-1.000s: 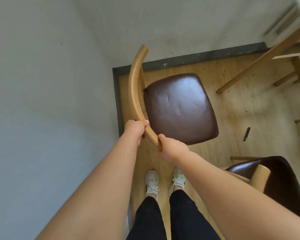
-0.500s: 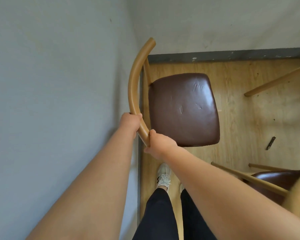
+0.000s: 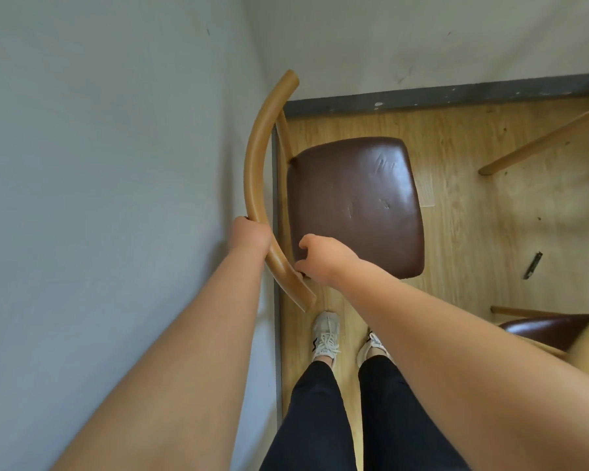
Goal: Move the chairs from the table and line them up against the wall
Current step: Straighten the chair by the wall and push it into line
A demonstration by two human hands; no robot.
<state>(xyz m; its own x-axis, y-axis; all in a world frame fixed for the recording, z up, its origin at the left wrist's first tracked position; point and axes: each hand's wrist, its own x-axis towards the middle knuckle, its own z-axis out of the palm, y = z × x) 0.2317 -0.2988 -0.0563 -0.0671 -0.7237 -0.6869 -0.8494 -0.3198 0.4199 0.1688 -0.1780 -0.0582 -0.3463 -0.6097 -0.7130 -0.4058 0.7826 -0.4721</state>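
Black trousers [image 3: 320,419]; white laced trainers [image 3: 325,336]

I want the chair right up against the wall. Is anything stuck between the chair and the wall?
Nothing visible. The chair's curved backrest sits right by the left wall, with only the left hand wrapped around it on that side.

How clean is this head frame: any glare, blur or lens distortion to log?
Head view: wide-angle stretch swells both forearms at the bottom edge and bows the baseboard; soft window-like glare on the brown seat and on the floor to its right; the second chair at the right edge looks smeared; left hand and right hand are reasonably sharp.
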